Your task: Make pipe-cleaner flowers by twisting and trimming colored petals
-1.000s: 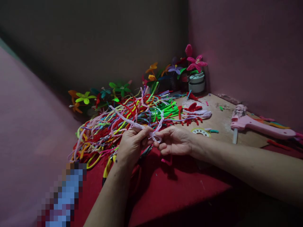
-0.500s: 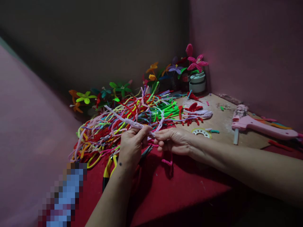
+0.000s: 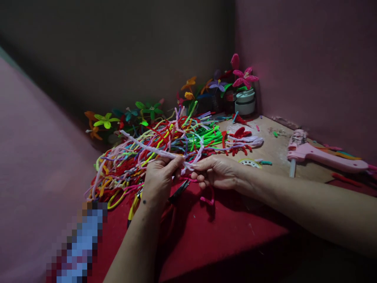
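Observation:
A pale lilac pipe cleaner (image 3: 147,148) runs up and to the left from between my hands. My left hand (image 3: 163,173) pinches it between thumb and forefinger. Close on its right, my right hand (image 3: 213,171) is closed on the same pale piece, thumb against forefinger, and a short end shows between the two hands. Behind my hands lies a big heap of coloured pipe cleaners (image 3: 126,165). Pliers with yellow handles (image 3: 134,206) lie partly hidden by my left wrist. A bent pink pipe cleaner (image 3: 209,201) rests below my right hand.
A pink glue gun (image 3: 321,155) stands on a brown board (image 3: 273,157) at the right, near a roll of tape (image 3: 250,163). Pipe-cleaner flowers (image 3: 106,121) line the back, by a grey container (image 3: 245,103). Red cloth (image 3: 224,236) covers the table, its front edge nearby.
My left hand has shifted slightly left and up, apart from my right. The pipe cleaner's far end now reaches farther left, and its short end between my hands shows more.

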{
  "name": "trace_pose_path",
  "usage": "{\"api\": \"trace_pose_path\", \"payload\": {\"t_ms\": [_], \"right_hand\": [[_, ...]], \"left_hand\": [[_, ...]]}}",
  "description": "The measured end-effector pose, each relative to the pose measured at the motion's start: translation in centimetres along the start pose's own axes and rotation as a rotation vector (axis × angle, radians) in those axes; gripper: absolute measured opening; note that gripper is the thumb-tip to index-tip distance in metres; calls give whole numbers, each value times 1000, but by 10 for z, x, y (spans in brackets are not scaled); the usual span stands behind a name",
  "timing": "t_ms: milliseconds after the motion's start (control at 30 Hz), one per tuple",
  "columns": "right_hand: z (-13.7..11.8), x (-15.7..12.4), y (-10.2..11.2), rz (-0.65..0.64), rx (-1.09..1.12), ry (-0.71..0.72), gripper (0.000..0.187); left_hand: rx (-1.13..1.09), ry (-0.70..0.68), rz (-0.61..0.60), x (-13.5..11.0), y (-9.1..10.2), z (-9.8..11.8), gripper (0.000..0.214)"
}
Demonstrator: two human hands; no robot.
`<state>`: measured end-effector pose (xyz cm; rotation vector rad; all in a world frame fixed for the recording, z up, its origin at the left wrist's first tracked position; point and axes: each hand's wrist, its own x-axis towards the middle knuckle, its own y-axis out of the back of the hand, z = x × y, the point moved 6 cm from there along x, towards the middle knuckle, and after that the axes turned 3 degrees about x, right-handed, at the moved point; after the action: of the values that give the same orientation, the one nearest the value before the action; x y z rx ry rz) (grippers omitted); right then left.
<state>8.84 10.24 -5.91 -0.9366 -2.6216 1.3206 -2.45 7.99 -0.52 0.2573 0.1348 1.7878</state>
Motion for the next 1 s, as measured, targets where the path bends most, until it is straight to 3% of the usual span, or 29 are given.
{"api": "trace_pose_path", "payload": {"t_ms": [133, 300, 400, 600, 700, 1000], "right_hand": [[-3, 0, -3, -25, -100, 56, 14], [-9, -3, -5, 7, -234, 187, 13], [-10, -5, -8, 10, -382, 212, 17], [-25, -18, -18, 239, -1138, 504, 22], [-27, -23, -25, 292, -1400, 615, 22], [-24, -23, -26, 286, -1372, 623, 27]], "left_hand": [[-33, 5, -24, 0, -1, -2, 17], [32, 44, -172, -2, -11, -6, 20], [24, 47, -180, -1, -12, -9, 21], [52, 86, -128, -2, -11, -11, 26], [73, 100, -79, -3, -10, -12, 26], [-8, 159, -28, -6, -13, -11, 24]]}}
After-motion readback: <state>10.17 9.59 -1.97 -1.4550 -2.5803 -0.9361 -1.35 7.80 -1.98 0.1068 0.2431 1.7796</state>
